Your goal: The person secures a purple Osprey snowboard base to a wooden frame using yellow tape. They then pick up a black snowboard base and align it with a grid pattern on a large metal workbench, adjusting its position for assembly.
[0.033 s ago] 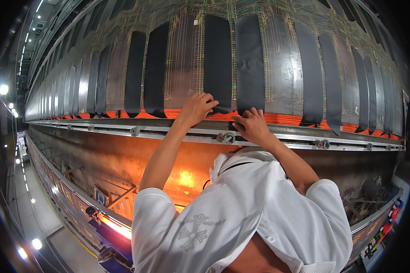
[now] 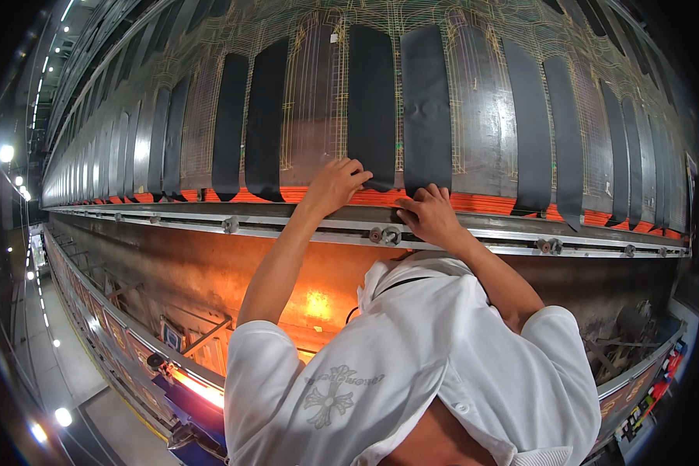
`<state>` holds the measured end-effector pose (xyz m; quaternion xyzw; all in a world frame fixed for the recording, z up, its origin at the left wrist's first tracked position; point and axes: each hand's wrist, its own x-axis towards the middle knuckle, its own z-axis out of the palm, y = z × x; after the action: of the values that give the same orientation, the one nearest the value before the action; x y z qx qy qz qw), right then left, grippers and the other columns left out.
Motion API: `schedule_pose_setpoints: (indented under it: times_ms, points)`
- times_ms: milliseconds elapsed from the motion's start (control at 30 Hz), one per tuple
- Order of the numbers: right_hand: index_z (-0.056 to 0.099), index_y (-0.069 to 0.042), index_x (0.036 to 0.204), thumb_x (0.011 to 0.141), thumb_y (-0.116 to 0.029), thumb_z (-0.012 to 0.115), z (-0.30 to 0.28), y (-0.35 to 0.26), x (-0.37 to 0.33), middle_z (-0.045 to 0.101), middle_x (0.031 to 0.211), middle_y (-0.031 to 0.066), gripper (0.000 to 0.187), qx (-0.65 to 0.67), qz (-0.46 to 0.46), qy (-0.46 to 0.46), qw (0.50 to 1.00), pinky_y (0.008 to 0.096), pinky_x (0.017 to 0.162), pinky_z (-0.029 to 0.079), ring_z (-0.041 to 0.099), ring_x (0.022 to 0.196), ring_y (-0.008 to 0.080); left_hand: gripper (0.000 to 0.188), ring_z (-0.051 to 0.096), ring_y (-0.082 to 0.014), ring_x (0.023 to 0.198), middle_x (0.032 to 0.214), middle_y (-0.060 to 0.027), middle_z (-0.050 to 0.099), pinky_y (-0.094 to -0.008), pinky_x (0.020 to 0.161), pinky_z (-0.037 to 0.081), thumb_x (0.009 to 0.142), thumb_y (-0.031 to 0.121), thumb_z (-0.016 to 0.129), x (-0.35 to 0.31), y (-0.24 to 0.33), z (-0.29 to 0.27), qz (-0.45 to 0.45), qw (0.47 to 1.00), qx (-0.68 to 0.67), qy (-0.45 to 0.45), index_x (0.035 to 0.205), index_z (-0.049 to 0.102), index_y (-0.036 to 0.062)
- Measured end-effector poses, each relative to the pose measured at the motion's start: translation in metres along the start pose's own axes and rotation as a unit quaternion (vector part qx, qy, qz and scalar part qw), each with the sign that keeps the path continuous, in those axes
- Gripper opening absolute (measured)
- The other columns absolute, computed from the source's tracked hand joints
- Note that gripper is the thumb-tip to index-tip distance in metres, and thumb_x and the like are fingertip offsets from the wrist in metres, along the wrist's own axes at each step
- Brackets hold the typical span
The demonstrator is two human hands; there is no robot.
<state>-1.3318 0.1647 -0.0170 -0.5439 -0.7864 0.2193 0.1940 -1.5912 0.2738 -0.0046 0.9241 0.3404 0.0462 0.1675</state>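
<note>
Nothing visibly shifted: 2 black strips (image 2: 371, 109) lie unchanged; mid-frame, left hand (image 2: 335, 187) and right hand (image 2: 431, 214) curl at their lower ends, grip unclear.

White lamps (image 2: 62, 417) blazing away at eight o'clock, and a glowing bar (image 2: 198, 387) burning bright at half past seven! Orange light pools towards seven, just below centre. Glare streaks the metal tabletop (image 2: 483, 97) at half past one; beneath the rail (image 2: 303, 223), past three, it's dim. Hands (image 2: 335, 186) look sharp, straight edges bow, corners sink to black.
</note>
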Motion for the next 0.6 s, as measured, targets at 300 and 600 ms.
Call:
schedule_pose_setpoints:
  times_ms: [300,600]
  points:
    - [0.077,-0.016,0.106,0.087,-0.026,0.076,-0.011,0.000,0.003,0.066,0.093,0.0067,0.022,0.111,0.066,-0.042,0.991,0.0442,0.086,0.035,0.054,0.097,0.0287,0.035,0.064,-0.0256,0.097,0.104,-0.0032,0.063,-0.0401,0.082,0.053,0.078,0.015,0.080,-0.006,0.003,0.002,-0.002,0.994,-0.106,0.018,0.112,0.073,0.0164]
    - [0.076,-0.011,0.105,0.083,-0.021,0.080,-0.010,-0.006,0.015,0.065,0.095,0.0063,0.024,0.047,0.039,-0.022,0.998,0.0460,0.086,0.036,0.054,0.099,0.0284,0.027,0.064,-0.0273,0.101,0.107,-0.0053,0.064,-0.0392,0.085,0.053,0.088,0.007,0.068,-0.045,0.014,-0.004,-0.122,0.980,-0.149,0.050,0.113,0.074,0.0142]
